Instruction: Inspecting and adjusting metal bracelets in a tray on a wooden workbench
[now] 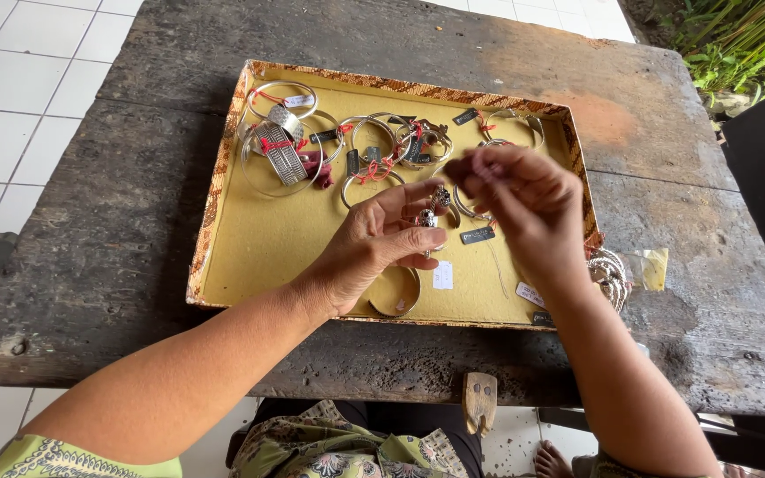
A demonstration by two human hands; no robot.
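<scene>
**Listener:** What is in front of you, starting with the biggest thing?

**Me:** I am sitting at a dark, weathered wooden counter (135,221) that is standing on a white tiled floor (11,80). Lying on the counter is a shallow rectangular tray (210,221) with a patterned brown rim and a yellow lining. Green plants (737,44) are showing at the far right corner.

**Listener:** And what is the tray holding?

**Me:** It is holding a scatter of silver bangles (281,155) along its far side, several tied with red thread and carrying small dark tags. A plain wide silver cuff (396,296) is lying near the tray's near edge, just under my left wrist. A coiled silver piece (611,276) is resting on the counter just outside the tray's right rim.

**Listener:** What are your hands doing?

**Me:** Both are hovering over the middle of the tray, close together. My left hand (374,248) is pinching a small beaded silver ornament (434,208) between thumb and fingertips. My right hand (524,204) is curling its fingers narrowly around something tiny at their tips; it is blurred, so I cannot tell what it is. A thin pale thread (496,265) is hanging below that hand.

**Listener:** Anything smaller?

**Me:** A dark tag (477,235) and a white label (443,275) are lying on the yellow lining between my hands.
</scene>
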